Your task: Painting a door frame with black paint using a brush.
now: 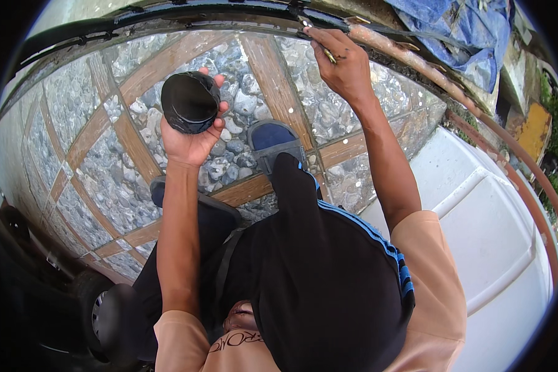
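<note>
My left hand [187, 147] is wrapped round a black cup [191, 102], its mouth turned up and dark liquid, apparently paint, inside. In my right hand [347, 67] is a slim paintbrush [305, 23], pinched near its head, with the handle end showing below the fingers. The brush tip is at a long metal rail [409, 53] along the far edge. To the left of the brush the rail is glossy black; to the right it is patchy pinkish brown. Dark smudges mark my right hand.
A crumpled blue tarp [456, 34] lies beyond the rail at the right. White panels [477, 235] stand at my right, beside a brown pipe [542, 180]. Below is a floor of pebble-patterned tiles [93, 192] with white specks. A dark wheel [96, 313] is at lower left.
</note>
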Demonstrator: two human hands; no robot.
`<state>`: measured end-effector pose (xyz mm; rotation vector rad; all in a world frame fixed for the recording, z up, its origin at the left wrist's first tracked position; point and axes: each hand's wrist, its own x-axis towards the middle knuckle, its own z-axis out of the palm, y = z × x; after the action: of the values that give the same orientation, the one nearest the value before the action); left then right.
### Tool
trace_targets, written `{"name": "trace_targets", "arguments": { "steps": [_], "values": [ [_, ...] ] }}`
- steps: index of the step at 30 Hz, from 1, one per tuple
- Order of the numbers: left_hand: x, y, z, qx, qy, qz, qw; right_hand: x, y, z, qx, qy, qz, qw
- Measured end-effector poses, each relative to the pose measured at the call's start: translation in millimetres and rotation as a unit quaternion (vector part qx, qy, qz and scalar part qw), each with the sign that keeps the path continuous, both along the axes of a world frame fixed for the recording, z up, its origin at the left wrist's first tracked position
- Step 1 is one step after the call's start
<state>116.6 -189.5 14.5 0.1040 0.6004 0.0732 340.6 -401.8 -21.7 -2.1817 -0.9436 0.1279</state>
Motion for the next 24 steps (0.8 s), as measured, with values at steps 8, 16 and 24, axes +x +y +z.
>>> {"name": "trace_targets", "arguments": {
  "steps": [8,16,24],
  "values": [
    [-10.4,4.8,-3.0,-0.011,-0.009,0.013,1.000,-1.8,7.5,1.4,-0.040,-0.037,0.000,0.998],
    [-9.6,4.5,-3.0,-0.005,-0.006,0.009,1.000,-17.2,16.2,-6.6,0.051,-0.066,-0.080,0.993],
    [-11.4,5.8,-2.6,-0.004,-0.014,0.010,1.000,-14.3,37.5,-4.7,0.010,-0.088,-0.109,0.990]
  ]
}}
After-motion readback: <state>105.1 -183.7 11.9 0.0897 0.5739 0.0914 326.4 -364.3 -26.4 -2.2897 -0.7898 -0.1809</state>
